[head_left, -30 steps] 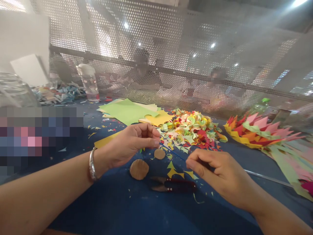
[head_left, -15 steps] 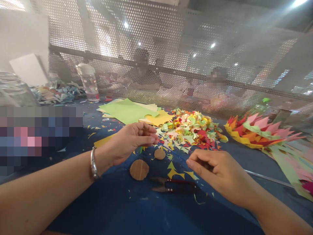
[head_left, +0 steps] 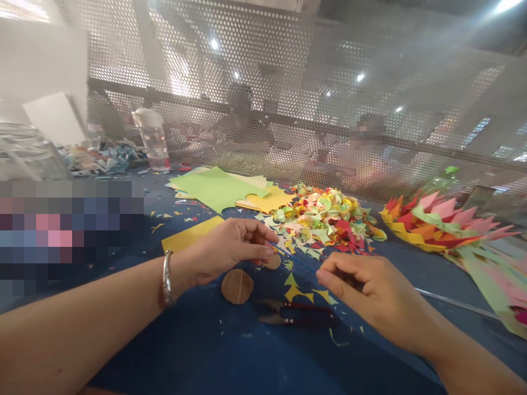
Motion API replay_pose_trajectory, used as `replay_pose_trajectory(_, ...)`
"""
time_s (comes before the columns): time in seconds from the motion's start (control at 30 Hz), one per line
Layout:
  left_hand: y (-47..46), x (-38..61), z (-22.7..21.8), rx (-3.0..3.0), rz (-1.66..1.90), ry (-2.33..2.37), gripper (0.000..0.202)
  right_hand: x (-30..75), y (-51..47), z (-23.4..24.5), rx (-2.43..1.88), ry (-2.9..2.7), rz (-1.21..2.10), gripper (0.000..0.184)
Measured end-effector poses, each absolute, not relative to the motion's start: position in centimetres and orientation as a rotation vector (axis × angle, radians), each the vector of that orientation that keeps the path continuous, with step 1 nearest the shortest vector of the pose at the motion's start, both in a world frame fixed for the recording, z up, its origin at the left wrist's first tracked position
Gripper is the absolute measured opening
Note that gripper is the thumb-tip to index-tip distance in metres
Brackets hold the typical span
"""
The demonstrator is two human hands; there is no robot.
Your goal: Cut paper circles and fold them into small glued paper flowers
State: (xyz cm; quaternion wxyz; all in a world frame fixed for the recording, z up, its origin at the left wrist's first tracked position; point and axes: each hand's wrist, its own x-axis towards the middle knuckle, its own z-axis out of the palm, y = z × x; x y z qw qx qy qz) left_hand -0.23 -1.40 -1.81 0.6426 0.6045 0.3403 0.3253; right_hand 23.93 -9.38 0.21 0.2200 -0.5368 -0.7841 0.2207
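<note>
A thin blue strand (head_left: 293,257) runs between my hands above the table; whether it is thread or wire I cannot tell. My left hand (head_left: 230,247), with a silver bracelet at the wrist, pinches its left end between thumb and fingers. The other end goes into the closed fingertips of my right hand (head_left: 362,288). Below the left hand lies a round cardboard disc (head_left: 237,286). A smaller disc (head_left: 272,261) is partly covered by that hand's fingertips. Red-handled thread snips (head_left: 296,313) lie on the blue cloth between the hands, blades pointing left.
Beyond the hands are a heap of cut paper pieces (head_left: 329,211), green sheets (head_left: 218,189) and a yellow sheet (head_left: 193,233). A folded-paper ring (head_left: 436,225) lies at right beside a metal rod (head_left: 457,303). At back left stands a bottle (head_left: 153,140), before a perforated screen (head_left: 272,66).
My left hand has moved right and slightly down, closer to my right hand, and now partly covers the small disc. The right hand has barely moved; the view has shifted slightly.
</note>
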Motion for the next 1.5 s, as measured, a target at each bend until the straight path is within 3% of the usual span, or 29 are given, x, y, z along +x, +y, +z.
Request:
replay_pose_trajectory(0.87, -1.5, -0.4, -1.3, 1.307, 0.994, 0.837, 0.021, 24.0, -9.1, 0.2, -1.424, -1.99, 0.396, 0.028)
replay_pose_trajectory(1.0, -1.8, -0.1, -1.4, 1.316, 0.972, 0.801, 0.021, 24.0, -9.1, 0.3, -1.418, -1.849, 0.258, 0.024)
replay_pose_trajectory(1.5, -3.3, 0.4, -1.4, 1.21, 0.897, 0.712, 0.014, 23.5, -10.1, 0.2, -1.244, -1.594, 0.288, 0.014)
